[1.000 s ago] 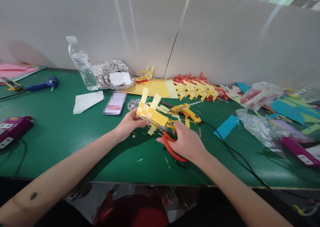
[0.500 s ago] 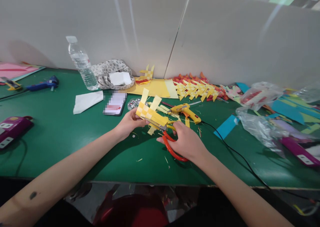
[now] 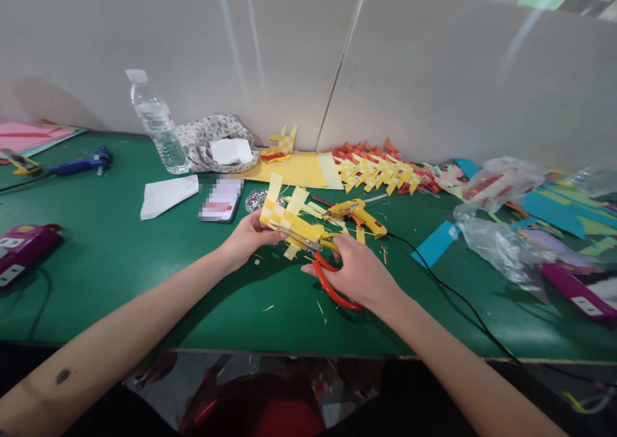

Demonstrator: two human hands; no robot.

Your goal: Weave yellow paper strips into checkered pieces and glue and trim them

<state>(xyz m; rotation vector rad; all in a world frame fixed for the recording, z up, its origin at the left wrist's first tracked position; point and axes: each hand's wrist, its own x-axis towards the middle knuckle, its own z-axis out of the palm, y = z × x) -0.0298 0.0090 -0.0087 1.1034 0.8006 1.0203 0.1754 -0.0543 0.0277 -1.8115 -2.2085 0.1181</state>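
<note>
Between the fingers of my left hand (image 3: 247,239) is the left end of a woven yellow paper piece (image 3: 289,220), checked in two shades, with strips sticking up and down from it. My right hand (image 3: 359,270) grips a pair of scissors (image 3: 332,287) with red handles. Their blades lie along the lower edge of the yellow paper and point toward my left fingertips. Right behind my right hand a yellow glue gun (image 3: 359,215) rests on its side, its black cord trailing to the right. Pale paper strips and scraps lie under and behind the woven piece.
Along the wall stand a water bottle (image 3: 159,125), a patterned cloth (image 3: 216,142) and a row of woven yellow paper pieces (image 3: 376,172). A phone (image 3: 222,199) lies behind my left hand. Blue paper (image 3: 432,244), plastic bags (image 3: 506,247) and purple power strips (image 3: 29,247) are at the sides.
The woven paper has tilted and shifted very slightly to the left. Both hands keep their grip, and the scissors stay at the lower edge.
</note>
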